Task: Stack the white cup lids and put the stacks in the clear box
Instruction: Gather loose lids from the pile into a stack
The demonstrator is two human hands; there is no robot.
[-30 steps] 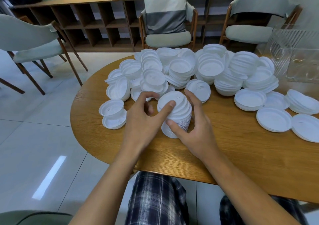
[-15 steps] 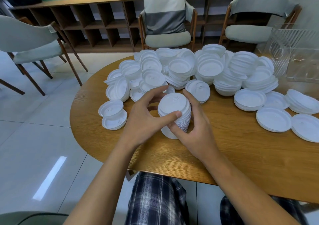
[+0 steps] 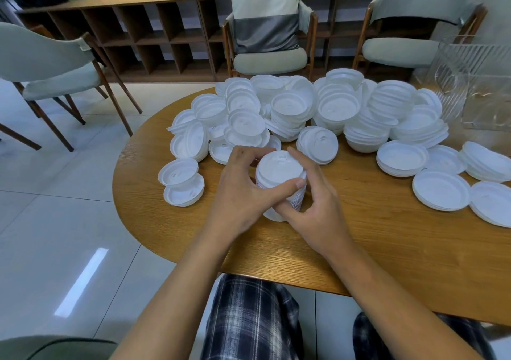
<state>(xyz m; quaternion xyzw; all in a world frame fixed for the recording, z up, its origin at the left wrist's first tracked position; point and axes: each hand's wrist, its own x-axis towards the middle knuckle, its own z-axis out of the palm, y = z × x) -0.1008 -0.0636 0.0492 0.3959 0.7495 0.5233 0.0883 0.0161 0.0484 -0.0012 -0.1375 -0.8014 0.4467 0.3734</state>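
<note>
A tall stack of white cup lids (image 3: 280, 174) stands on the round wooden table (image 3: 387, 249) between both hands. My left hand (image 3: 243, 191) grips the stack from the left, thumb across its front and fingers curled behind. My right hand (image 3: 315, 207) holds it from the right, fingers along its far side and thumb low at the base. A large loose heap of white lids (image 3: 298, 110) lies behind. The clear ribbed box (image 3: 478, 83) stands at the table's far right.
Flat lid piles (image 3: 442, 191) lie on the right of the table. Two lids (image 3: 182, 182) sit apart at the left edge. Chairs (image 3: 268, 41) stand behind the table and at left. My plaid-clad knees (image 3: 249, 321) are under the front edge.
The stack has been drawn upright between the hands. My left thumb moved from the stack's top down across its front, and both hands closed tighter round it.
</note>
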